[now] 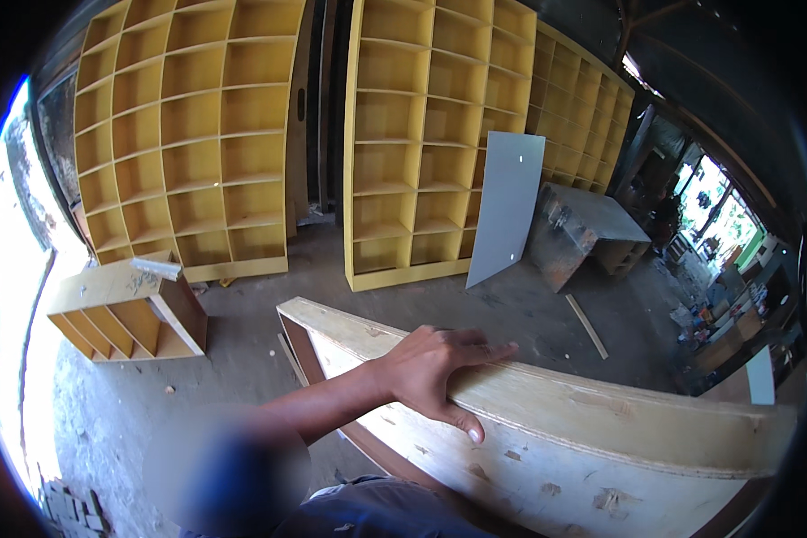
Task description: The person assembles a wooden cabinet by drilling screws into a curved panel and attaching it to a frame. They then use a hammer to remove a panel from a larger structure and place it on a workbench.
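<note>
A long, pale plywood frame (601, 403) stands on its edge in front of me, running from the middle of the view to the lower right. It has a broad top edge, and its near face shows rough knots and patches. My left hand (430, 372) is closed over that top edge, with the thumb pressed on the near face and the fingers reaching across the top. Some fingertips are hidden on the far side. My left forearm comes in from the lower left. My right hand does not appear.
Tall yellow shelving units with square compartments (193, 117) (390, 117) stand beyond. A grey panel (508, 211) leans against one. A low cabinet (112, 296) lies at left, a worn table (601, 215) stands at right, and a wooden strip (587, 325) lies on the floor.
</note>
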Tool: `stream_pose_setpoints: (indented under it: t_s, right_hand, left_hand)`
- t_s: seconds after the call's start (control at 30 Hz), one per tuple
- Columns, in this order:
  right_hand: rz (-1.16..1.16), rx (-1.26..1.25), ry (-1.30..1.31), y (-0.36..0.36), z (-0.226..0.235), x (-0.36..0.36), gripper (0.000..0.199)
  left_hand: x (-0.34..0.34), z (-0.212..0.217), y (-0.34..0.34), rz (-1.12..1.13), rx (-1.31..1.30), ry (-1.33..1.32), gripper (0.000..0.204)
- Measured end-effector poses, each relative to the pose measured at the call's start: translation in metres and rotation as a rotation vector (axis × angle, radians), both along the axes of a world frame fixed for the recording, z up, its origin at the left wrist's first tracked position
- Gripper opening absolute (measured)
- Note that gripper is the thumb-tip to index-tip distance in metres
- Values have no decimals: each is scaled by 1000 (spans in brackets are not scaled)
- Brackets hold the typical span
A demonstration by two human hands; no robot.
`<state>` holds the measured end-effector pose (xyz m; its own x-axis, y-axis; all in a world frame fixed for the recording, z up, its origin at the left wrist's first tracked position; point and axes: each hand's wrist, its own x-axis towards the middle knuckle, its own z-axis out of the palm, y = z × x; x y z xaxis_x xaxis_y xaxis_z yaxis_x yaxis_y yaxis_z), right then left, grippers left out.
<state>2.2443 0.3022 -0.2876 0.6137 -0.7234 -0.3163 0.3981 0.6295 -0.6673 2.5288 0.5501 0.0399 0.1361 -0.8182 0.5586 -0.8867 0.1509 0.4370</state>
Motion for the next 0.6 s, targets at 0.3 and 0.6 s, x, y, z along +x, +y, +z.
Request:
stream_pose_setpoints:
  t_s: [0.3, 0.6]
  right_hand:
    - [128, -52, -132, -135, 12, 201, 89]
    - [389, -269, -374, -239, 99, 403, 89]
  left_hand:
    - [207, -17, -75, 119, -27, 296, 110]
    - [371, -80, -54, 250, -335, 701, 112]
